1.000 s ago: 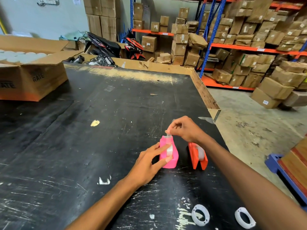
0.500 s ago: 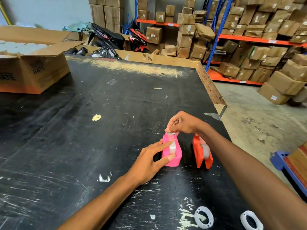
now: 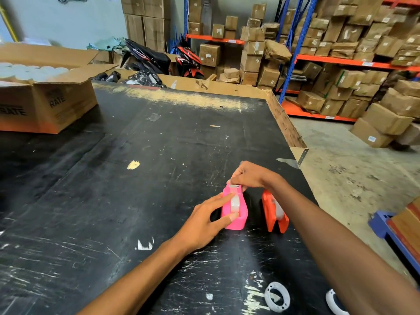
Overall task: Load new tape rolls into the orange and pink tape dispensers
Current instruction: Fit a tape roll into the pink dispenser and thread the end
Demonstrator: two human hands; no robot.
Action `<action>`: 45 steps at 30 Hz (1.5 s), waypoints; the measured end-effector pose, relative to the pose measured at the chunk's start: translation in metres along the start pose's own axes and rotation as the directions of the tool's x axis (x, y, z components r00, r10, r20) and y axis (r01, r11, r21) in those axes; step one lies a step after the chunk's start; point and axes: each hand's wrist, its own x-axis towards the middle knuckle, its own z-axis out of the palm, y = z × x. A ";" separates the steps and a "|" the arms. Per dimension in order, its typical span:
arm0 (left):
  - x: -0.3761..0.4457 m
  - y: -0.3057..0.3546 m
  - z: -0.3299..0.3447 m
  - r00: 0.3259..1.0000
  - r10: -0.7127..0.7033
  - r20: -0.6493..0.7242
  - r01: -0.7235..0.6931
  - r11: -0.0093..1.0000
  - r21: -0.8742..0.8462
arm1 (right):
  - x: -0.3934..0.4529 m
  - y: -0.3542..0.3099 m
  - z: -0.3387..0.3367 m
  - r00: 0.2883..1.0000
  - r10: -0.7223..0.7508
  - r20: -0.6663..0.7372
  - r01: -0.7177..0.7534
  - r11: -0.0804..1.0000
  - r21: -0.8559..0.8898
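The small pink plastic tape dispenser (image 3: 234, 209) was observed standing on the scuffed black tabletop (image 3: 113, 201), at roughly 5 o'clock from the table's centre, with a clear tape roll (image 3: 234, 203) seated in its slot. The left hand (image 3: 204, 223) was laid against the dispenser's left flank, thumb and forefinger spread and pressed onto the body as a brace rather than closed round it. The right hand (image 3: 250, 177) was held at 12 o'clock of the dispenser, fingertips pinched at the metal cutter edge (image 3: 235, 186); a tape end was judged to be drawn there, though the strip itself could not be resolved. The orange plastic tape dispenser (image 3: 273, 212) stood just beside, at 3 o'clock of the pink one, a roll visible inside and nothing touching it. Two white ring-shaped empty cores (image 3: 277, 296) lay at 6 o'clock, near the table edge. Risks noted: the light dispenser could tip or slide if the pull exceeded the bracing pressure; the tape end could fold back onto the roll or stick to the fingertips if released short of the cutter; fingertips were close to the serrated blade.
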 end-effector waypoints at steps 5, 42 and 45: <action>0.002 0.004 0.000 1.000 0.001 0.002 -0.001 1.000 0.006 | -0.011 0.003 -0.008 0.999 0.044 -0.027 -0.041 0.996 0.078; -0.050 0.082 0.057 0.924 0.151 0.351 -0.232 0.951 0.204 | -0.270 0.049 0.014 0.951 0.283 -0.122 -0.308 0.887 -0.343; -0.053 0.078 0.066 0.894 0.079 0.441 -0.260 0.892 0.368 | -0.282 0.062 0.036 0.945 0.301 -0.126 -0.326 0.882 -0.339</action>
